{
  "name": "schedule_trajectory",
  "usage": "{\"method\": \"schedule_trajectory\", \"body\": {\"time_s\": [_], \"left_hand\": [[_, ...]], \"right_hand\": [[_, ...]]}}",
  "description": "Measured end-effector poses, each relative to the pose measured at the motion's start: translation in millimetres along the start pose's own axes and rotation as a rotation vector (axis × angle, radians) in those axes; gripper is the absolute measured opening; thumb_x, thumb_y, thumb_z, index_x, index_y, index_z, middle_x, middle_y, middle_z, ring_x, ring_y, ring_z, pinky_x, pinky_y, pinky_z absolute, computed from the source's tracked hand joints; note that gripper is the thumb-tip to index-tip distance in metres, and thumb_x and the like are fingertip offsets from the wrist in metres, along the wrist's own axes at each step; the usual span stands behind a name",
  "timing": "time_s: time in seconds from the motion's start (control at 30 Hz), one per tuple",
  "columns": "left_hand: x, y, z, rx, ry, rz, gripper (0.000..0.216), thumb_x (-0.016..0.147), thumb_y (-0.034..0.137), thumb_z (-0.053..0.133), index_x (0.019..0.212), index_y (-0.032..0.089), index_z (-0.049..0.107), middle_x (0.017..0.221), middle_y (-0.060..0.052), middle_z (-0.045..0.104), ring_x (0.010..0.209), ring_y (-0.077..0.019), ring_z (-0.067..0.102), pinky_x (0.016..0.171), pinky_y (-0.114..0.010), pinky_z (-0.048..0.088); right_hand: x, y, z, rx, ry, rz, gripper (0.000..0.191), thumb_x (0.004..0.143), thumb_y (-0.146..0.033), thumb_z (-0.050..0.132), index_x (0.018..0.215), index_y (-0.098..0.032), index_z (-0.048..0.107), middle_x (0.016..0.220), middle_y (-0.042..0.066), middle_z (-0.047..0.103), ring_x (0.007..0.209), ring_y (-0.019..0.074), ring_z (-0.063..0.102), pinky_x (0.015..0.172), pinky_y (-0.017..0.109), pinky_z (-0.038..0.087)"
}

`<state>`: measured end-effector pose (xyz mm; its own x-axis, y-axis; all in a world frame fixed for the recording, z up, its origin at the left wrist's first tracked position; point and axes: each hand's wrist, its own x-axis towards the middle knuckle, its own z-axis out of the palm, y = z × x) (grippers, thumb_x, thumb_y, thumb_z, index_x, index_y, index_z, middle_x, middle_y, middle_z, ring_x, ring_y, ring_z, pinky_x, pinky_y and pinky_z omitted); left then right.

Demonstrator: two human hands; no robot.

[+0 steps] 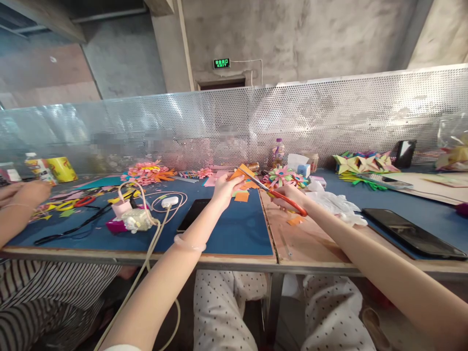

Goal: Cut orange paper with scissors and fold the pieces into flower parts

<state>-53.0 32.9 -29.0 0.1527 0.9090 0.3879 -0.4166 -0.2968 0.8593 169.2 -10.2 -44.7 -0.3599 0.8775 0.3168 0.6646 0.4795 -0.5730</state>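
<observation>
In the middle of the head view my left hand (227, 187) is closed on a piece of orange paper (242, 171), held up over the table. My right hand (292, 196) grips a pair of scissors (283, 196) with orange handles. The blades point away to the left and meet the paper's edge; whether they are parted is too small to tell. Beneath the hands lie orange paper scraps (241, 196) on a blue mat (237, 231). Just behind the scissors rests a multicoloured paper flower (285, 176).
A black phone (193, 214) lies left of my forearm; another phone (413, 233) is at right. Crumpled tissue (338, 204) sits beside my right wrist. A power strip (136, 218) with trailing cables stands left. A co-worker's hands (27, 197) are at far left. A perforated metal screen (310, 112) bounds the back.
</observation>
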Motion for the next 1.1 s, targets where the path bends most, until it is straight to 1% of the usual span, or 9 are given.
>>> {"method": "schedule_trajectory", "body": {"time_s": [0.17, 0.3, 0.4, 0.6, 0.67, 0.8, 1.1], "left_hand": [[0.4, -0.6, -0.1, 0.003, -0.005, -0.003, 0.029, 0.064, 0.014, 0.07, 0.091, 0.01, 0.06, 0.098, -0.013, 0.066, 0.084, -0.0216, 0.065, 0.079, -0.039, 0.053], [-0.8, 0.5, 0.6, 0.005, -0.009, -0.006, 0.029, 0.064, 0.014, 0.069, 0.092, 0.011, 0.06, 0.098, -0.012, 0.066, 0.083, -0.0227, 0.065, 0.074, -0.04, 0.054], [-2.0, 1.9, 1.2, 0.0, -0.019, -0.009, 0.029, 0.064, 0.014, 0.069, 0.091, 0.011, 0.06, 0.098, -0.012, 0.066, 0.082, -0.0221, 0.065, 0.074, -0.039, 0.054], [-4.2, 5.5, 3.6, 0.007, 0.028, -0.025, 0.023, 0.064, 0.01, 0.068, 0.086, 0.011, 0.061, 0.087, -0.008, 0.068, 0.077, -0.0174, 0.066, 0.078, -0.033, 0.052], [-4.7, 5.8, 3.7, 0.005, 0.017, -0.03, 0.022, 0.064, 0.01, 0.068, 0.085, 0.011, 0.061, 0.087, -0.008, 0.068, 0.077, -0.018, 0.066, 0.077, -0.034, 0.052], [-4.9, 5.2, 2.7, -0.014, -0.007, -0.035, 0.021, 0.064, 0.01, 0.068, 0.084, 0.011, 0.06, 0.09, -0.009, 0.067, 0.08, -0.0199, 0.066, 0.074, -0.035, 0.053], [-3.9, 3.7, 2.0, -0.04, -0.001, -0.023, 0.017, 0.064, 0.007, 0.067, 0.079, 0.012, 0.06, 0.084, -0.006, 0.067, 0.079, -0.0182, 0.066, 0.08, -0.035, 0.051]], "right_hand": [[-1.7, -2.2, -0.6, 0.001, 0.005, -0.001, 0.011, 0.063, -0.024, 0.045, 0.056, -0.017, 0.049, 0.048, -0.003, 0.049, 0.042, 0.0114, 0.05, 0.041, 0.021, 0.038], [-0.8, 0.5, -0.1, -0.016, 0.026, 0.003, 0.011, 0.063, -0.024, 0.046, 0.057, -0.016, 0.051, 0.048, -0.002, 0.05, 0.042, 0.0107, 0.048, 0.041, 0.021, 0.036], [-0.4, 2.0, 0.2, -0.009, 0.016, 0.002, 0.011, 0.064, -0.024, 0.046, 0.058, -0.016, 0.051, 0.049, -0.002, 0.05, 0.042, 0.0108, 0.05, 0.04, 0.021, 0.036], [-2.7, -0.7, -0.6, -0.012, 0.018, -0.009, 0.013, 0.064, -0.024, 0.046, 0.054, -0.018, 0.043, 0.048, -0.003, 0.049, 0.04, 0.0107, 0.05, 0.039, 0.02, 0.037], [-2.9, -0.8, 0.0, -0.018, 0.02, -0.011, 0.014, 0.064, -0.025, 0.046, 0.053, -0.018, 0.042, 0.047, -0.003, 0.049, 0.041, 0.0105, 0.051, 0.039, 0.02, 0.038], [-2.4, 0.3, 2.2, 0.005, 0.017, 0.038, 0.013, 0.064, -0.026, 0.046, 0.054, -0.018, 0.042, 0.046, -0.003, 0.047, 0.037, 0.0105, 0.05, 0.034, 0.019, 0.037], [-5.6, -5.1, -0.2, 0.04, -0.014, 0.057, 0.013, 0.065, -0.028, 0.046, 0.057, -0.018, 0.042, 0.049, -0.003, 0.049, 0.038, 0.0119, 0.053, 0.032, 0.02, 0.04]]}}
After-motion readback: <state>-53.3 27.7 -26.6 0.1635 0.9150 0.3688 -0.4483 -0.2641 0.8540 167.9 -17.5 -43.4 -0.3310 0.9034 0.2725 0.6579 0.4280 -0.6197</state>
